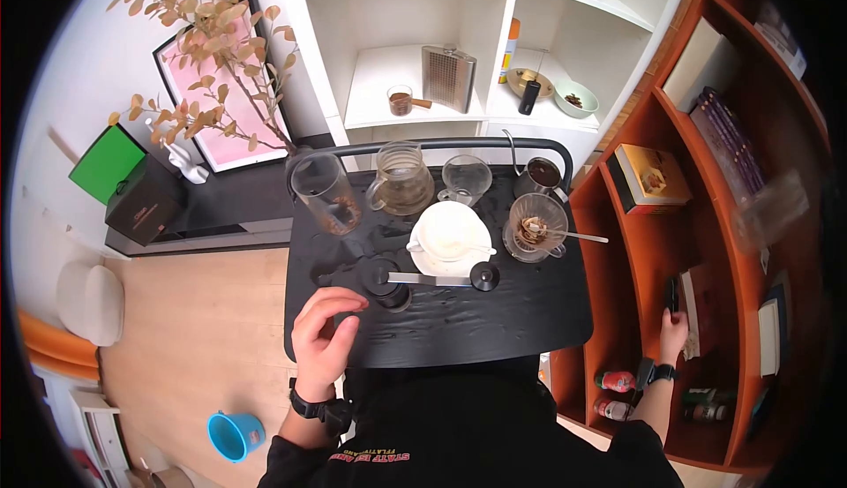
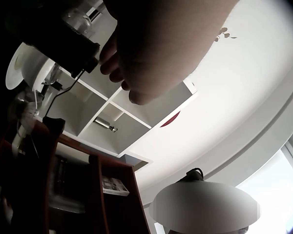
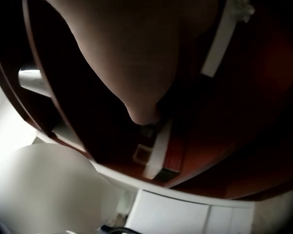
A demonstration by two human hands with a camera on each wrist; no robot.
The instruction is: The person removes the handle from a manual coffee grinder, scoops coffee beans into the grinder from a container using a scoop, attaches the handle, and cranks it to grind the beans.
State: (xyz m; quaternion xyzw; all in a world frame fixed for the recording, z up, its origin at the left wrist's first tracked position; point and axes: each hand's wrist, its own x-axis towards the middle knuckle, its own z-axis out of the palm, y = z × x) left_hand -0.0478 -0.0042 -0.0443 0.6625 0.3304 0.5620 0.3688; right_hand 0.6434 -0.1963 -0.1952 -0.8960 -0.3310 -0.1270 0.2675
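My left hand (image 1: pixel 325 334) hovers at the tray's front left, fingers loosely bent, fingertips beside a black hand grinder (image 1: pixel 388 296). The grinder's silver crank points right and ends in a black knob. In the left wrist view, my left fingers (image 2: pixel 118 73) come close to the dark grinder body (image 2: pixel 71 46). My right hand (image 1: pixel 674 338) reaches into the brown bookshelf (image 1: pixel 618 303), beside an upright book (image 1: pixel 694 311). A small black object (image 1: pixel 672 294) shows just past its fingers; I cannot tell whether the hand grips it. In the right wrist view, my right hand (image 3: pixel 136 73) hides most of it.
On the black tray (image 1: pixel 494 329) stand a tall glass (image 1: pixel 326 190), a glass server (image 1: pixel 401 183), a glass cup (image 1: pixel 466 179), a white cup on a saucer (image 1: pixel 450 236), a glass with a spoon (image 1: pixel 534 228) and a gooseneck kettle (image 1: pixel 540 175). Red cans (image 1: pixel 615 382) sit low in the bookshelf.
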